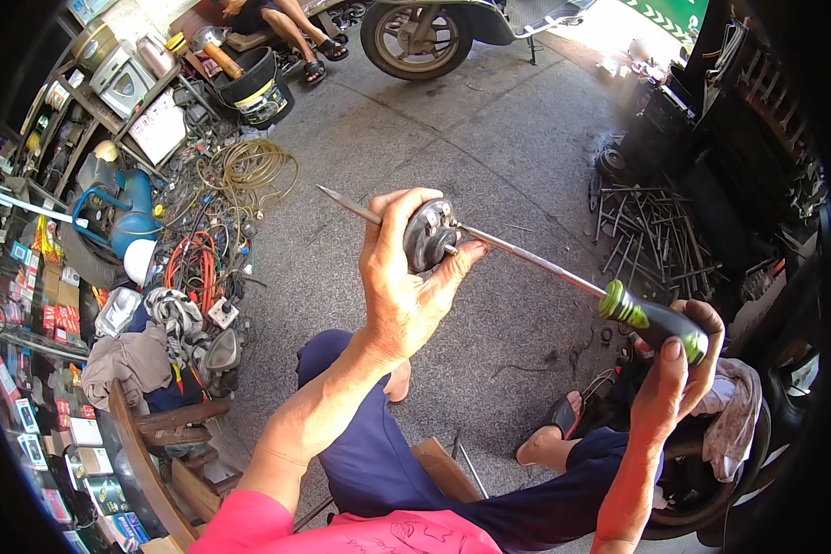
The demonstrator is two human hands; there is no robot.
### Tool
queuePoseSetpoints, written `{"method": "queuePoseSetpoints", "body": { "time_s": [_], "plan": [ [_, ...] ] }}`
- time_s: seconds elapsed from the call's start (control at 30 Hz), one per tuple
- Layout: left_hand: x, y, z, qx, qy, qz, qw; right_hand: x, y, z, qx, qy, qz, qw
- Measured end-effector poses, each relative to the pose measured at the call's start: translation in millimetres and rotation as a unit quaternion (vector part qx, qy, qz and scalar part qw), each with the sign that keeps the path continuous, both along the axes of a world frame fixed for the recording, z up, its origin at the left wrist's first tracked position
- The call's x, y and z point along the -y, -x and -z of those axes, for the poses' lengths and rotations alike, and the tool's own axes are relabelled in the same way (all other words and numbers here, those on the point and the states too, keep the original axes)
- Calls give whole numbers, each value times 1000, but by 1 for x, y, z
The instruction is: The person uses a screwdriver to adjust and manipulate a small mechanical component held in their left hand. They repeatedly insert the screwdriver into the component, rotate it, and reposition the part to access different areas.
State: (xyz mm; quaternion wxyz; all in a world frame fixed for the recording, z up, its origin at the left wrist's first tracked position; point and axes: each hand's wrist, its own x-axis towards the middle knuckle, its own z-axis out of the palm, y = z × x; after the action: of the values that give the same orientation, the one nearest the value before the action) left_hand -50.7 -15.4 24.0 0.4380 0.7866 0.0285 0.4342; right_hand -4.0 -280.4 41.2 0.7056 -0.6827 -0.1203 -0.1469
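Note:
My left hand [402,277] grips a black round part [427,242] with small metal posts on its face, at the centre of the head view. A pointed metal piece [340,197] sticks out leftward behind its fingers; what it joins is hidden. My right hand [679,369], lower right, is closed on the green-and-black handle [651,314] of a screwdriver. The screwdriver's long steel shaft [535,258] slants up-left to the part, its end at a small post near the rim.
Cluttered shelves [92,83], hose coils [245,171] and boxes [83,434] line the left. A scooter [415,42], a bucket [258,97] and a seated person's legs [295,37] are at the back. Metal rods [642,240] lie right. My knees are below my hands.

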Motion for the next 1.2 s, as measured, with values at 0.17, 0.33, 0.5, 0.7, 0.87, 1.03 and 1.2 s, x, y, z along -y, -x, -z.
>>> {"method": "queuePoseSetpoints", "body": {
  "time_s": [0.17, 0.33, 0.5, 0.7, 0.87, 1.03, 1.2],
  "plan": [
    [4, 2, -3, -10, 18, 6, 1000, 2, -4, 3, 65, 1, -11, 998],
    [0, 2, 0, -8, 21, -2, 1000, 14, 4, -5, -80, 117, 7, 990],
    [-2, 0, 0, 0, -13, -12, 1000, -8, 4, -5, 6, -23, -21, 999],
    [3, -2, -1, 9, -2, -8, 1000, -6, 3, -6, 12, 1, 18, 1000],
    [1, -2, 1, 14, -10, -19, 1000, 5, 6, -6, -52, 75, 25, 996],
    [3, -1, -3, 23, -12, -18, 999, -6, 5, -4, 42, -17, -9, 999],
    [5, 0, -3, 4, 20, -9, 1000, 5, -2, 9, 75, 9, 17, 997]
  ]
}}
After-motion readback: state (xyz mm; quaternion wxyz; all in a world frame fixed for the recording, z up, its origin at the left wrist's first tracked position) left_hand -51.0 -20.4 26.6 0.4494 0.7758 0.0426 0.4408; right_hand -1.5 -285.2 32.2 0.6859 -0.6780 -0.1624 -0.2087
